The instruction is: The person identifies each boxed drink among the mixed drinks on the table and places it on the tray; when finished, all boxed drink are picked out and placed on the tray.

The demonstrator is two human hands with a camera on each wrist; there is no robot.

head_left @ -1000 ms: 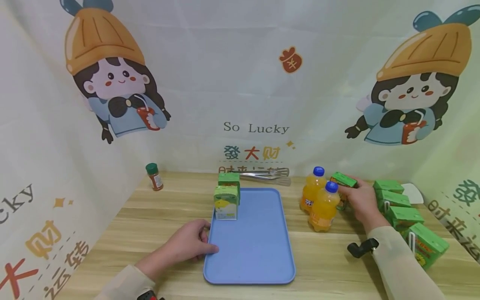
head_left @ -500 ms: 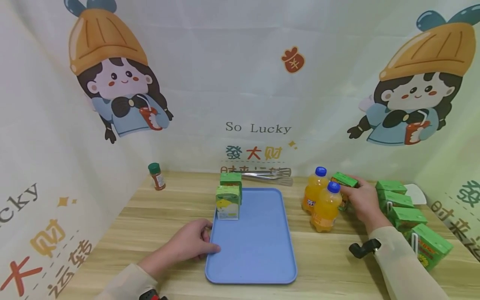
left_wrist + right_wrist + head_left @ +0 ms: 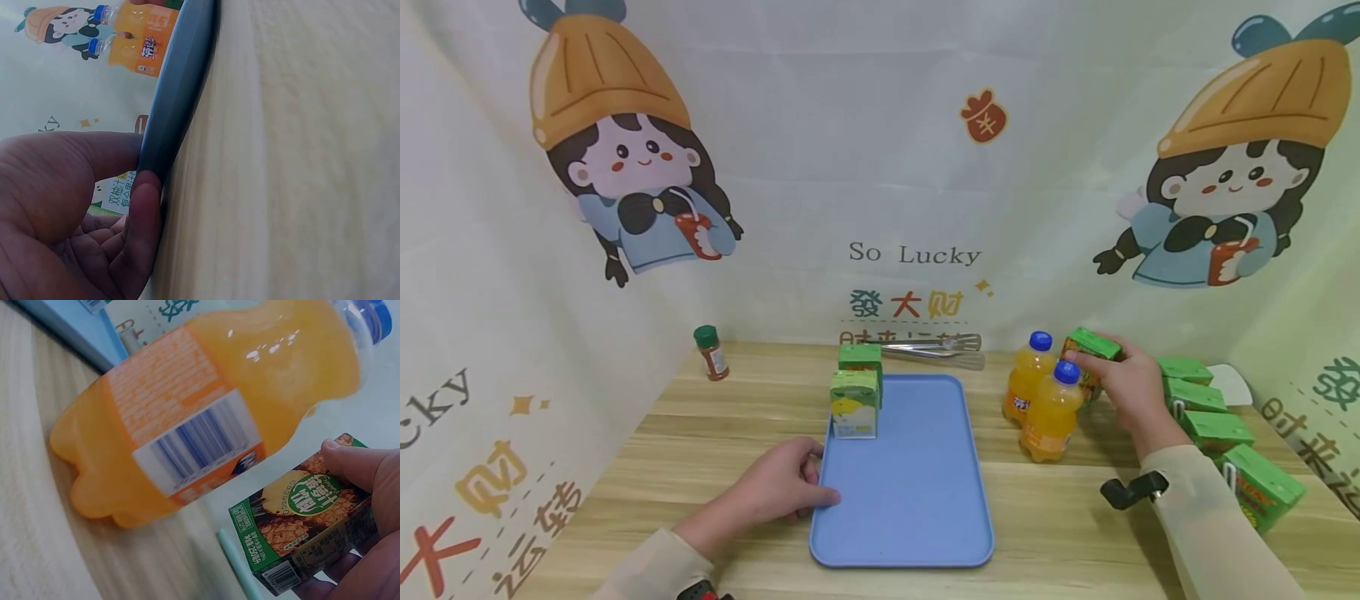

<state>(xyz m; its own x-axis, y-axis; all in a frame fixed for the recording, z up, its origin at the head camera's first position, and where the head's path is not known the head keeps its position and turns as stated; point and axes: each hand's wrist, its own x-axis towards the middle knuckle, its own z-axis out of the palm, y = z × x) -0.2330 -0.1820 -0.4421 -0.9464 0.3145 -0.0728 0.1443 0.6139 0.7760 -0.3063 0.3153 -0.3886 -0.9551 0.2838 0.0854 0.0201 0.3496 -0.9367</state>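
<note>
On the left rim of the blue tray, my left hand pinches the edge, thumb on top and fingers at the side. Two green juice boxes stand at the tray's far left corner: a front one with a yellow fruit picture and one behind it. My right hand grips another juice box, green with a pineapple picture, between thumb and fingers; it looks raised off the table. Just left of it stand two orange soda bottles with blue caps, a near one and a far one.
Several more green juice boxes stand in a row along the right side, by my right forearm. A white object sits behind them. Metal tongs lie at the back, and a green-capped spice jar stands at the back left.
My right hand has raised the pinecone-free juice box slightly behind the bottles. The left hand keeps its hold on the tray, which stays in place.
</note>
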